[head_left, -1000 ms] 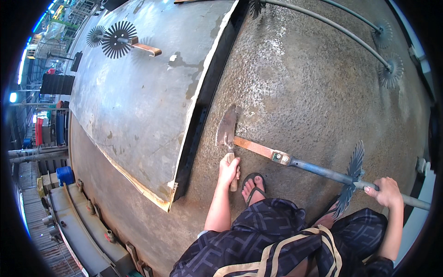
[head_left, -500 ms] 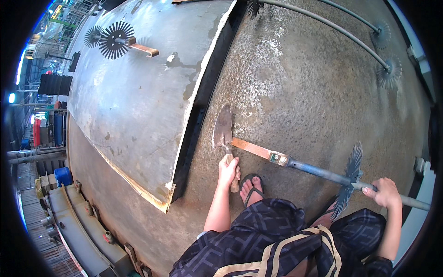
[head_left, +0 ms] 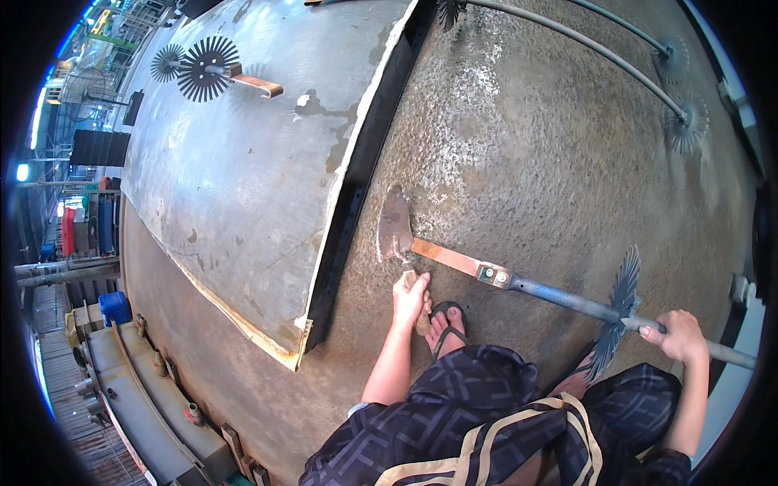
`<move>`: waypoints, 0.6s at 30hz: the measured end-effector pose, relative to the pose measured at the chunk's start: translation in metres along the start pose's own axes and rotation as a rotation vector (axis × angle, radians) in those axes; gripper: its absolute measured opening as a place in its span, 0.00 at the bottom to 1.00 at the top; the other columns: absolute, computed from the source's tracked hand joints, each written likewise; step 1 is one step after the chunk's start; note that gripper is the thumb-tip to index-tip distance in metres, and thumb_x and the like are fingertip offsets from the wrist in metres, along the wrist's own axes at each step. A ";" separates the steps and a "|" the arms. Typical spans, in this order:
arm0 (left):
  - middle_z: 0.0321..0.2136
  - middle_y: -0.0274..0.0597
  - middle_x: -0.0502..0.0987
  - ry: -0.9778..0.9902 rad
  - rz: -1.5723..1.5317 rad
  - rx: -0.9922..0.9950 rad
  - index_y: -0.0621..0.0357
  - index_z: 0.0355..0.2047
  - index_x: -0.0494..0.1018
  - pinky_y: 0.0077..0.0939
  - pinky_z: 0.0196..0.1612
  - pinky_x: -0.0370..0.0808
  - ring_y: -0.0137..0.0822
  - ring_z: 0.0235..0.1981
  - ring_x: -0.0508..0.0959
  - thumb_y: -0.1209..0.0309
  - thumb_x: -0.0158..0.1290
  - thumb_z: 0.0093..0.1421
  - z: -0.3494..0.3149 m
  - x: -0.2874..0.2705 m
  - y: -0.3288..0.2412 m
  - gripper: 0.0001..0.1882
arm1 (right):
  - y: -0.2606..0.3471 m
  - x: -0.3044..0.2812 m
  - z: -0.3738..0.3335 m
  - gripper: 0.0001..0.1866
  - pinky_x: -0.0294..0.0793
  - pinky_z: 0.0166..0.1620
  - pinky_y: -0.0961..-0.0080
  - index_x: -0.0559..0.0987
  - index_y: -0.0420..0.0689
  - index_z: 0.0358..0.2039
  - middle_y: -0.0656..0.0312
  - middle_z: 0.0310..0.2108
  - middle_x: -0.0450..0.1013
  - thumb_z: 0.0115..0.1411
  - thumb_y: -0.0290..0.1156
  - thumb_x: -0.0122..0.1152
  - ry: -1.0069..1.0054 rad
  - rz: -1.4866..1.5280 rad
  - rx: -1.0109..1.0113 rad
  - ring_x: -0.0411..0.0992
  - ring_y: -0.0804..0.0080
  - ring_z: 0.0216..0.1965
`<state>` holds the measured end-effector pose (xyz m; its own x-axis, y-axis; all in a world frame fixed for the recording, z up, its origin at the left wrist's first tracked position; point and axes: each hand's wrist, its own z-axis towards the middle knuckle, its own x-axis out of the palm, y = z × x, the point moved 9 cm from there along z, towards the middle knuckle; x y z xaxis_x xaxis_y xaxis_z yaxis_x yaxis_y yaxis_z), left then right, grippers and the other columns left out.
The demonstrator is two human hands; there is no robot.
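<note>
My left hand [head_left: 410,296] is closed around the wooden handle of a trowel [head_left: 395,225], whose worn metal blade lies flat on the rough, grey curved floor [head_left: 527,162]. The blade sits against the end of a rusty orange flat bar [head_left: 450,258], which is bolted to a blue-grey metal rod [head_left: 559,296]. Further along that rod, at the right, my right hand [head_left: 679,335] grips it, just past a dark spiked fan disc [head_left: 617,306]. I am squatting, and my foot in a flip-flop [head_left: 446,324] stands right beside my left hand.
A large smooth metal plate [head_left: 243,186] with a dark raised edge fills the left. At its top lies another spiked disc with an orange bar [head_left: 212,68]. Thin curved rods with spiked discs [head_left: 685,121] cross the upper right. Outside, lower left, stand machinery and a blue bucket [head_left: 113,308].
The trowel and my left hand have shifted only slightly against the floor. My right hand has kept its grip on the rod.
</note>
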<state>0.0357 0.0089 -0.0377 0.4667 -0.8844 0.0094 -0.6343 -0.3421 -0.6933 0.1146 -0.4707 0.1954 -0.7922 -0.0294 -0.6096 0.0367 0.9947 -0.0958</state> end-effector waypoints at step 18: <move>0.12 0.33 0.68 0.049 0.042 -0.010 0.55 0.23 0.66 0.22 0.11 0.62 0.26 0.09 0.66 0.66 0.58 0.56 -0.015 0.013 0.010 0.13 | 0.004 -0.005 -0.002 0.29 0.70 0.40 0.56 0.80 0.38 0.23 0.44 0.20 0.72 0.47 0.57 0.61 -0.003 0.025 0.019 0.73 0.46 0.31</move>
<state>0.0258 -0.0116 -0.0336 0.4092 -0.9123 0.0157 -0.6587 -0.3073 -0.6868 0.1174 -0.4664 0.1990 -0.7890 -0.0053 -0.6143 0.0677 0.9931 -0.0955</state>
